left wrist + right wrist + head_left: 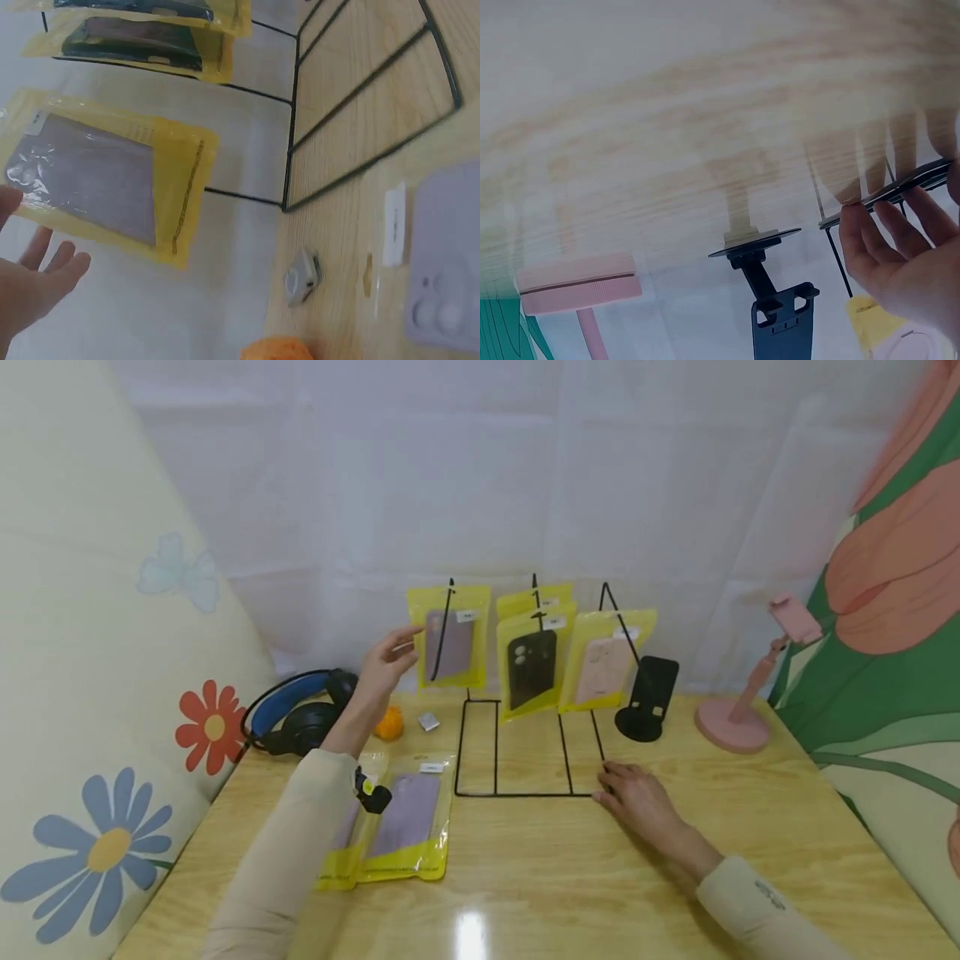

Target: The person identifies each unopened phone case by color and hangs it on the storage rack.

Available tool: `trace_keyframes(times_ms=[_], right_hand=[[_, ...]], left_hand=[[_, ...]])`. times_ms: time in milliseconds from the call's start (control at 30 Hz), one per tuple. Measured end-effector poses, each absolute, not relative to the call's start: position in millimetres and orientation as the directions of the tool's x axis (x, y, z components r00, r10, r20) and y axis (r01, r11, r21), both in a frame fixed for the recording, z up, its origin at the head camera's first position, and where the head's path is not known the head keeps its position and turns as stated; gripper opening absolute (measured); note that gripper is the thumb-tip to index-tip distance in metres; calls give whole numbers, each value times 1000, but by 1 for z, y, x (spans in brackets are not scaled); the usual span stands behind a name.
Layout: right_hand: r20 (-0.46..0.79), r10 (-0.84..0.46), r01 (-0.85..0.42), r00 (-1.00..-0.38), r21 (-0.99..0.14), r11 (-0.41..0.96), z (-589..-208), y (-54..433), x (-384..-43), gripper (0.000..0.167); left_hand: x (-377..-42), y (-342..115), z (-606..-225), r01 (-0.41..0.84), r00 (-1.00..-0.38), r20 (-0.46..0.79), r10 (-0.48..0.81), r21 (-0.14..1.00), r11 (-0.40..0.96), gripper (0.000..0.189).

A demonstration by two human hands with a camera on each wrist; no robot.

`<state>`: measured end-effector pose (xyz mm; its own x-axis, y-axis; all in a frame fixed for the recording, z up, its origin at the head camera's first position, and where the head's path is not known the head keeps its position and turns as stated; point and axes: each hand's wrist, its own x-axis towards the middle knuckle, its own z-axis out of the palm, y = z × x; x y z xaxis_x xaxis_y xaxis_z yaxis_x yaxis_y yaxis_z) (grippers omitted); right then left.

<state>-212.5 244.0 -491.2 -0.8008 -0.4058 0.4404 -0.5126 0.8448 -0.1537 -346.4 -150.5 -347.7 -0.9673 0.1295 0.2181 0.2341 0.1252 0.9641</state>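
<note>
A black wire display rack [495,794] stands on the table with bagged phone cases on its hooks. A purple phone case in a yellow-edged bag [452,643] hangs from the left hook. My left hand [390,667] is raised at that bag's left edge, fingers loosely spread; in the left wrist view the thumb overlaps the bag's end. My right hand [637,802] holds the front right corner of the rack's base, fingertips at the wire in the right wrist view. Bags with a black case [532,668] and a pink case [603,668] hang on the other hooks.
Bagged purple cases [405,814] lie front left. Headphones [307,718], an orange ball-like object [390,724] and a small grey piece [428,722] sit behind them. To the right stand a black phone stand [654,689] and a pink stand [733,725].
</note>
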Motion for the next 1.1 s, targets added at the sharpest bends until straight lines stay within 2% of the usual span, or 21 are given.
trace_keyframes(times_ms=[200, 500, 667, 867, 1100], right_hand=[[421, -398, -498, -815, -157, 853, -488, 243, -213, 36], [395, -400, -492, -827, -165, 855, -491, 242, -212, 37], [380, -399, -487, -834, -168, 857, -491, 242, -212, 37], [382, -398, -485, -834, -166, 858, -489, 242, -211, 38], [385, -413, -498, -825, -149, 855, -489, 244, -212, 38]], left_hand=[[-317, -165, -348, 274, -960, 279, 14, 929, 249, 36], [-262, -204, -381, 299, -948, 305, 92, 754, 585, 31], [-238, -232, -402, 274, -949, 305, 83, 664, 696, 30], [-220, -252, -420, 123, -978, 206, 8, 552, 825, 37], [-208, -255, -430, -54, -998, -6, -58, 453, 890, 56]])
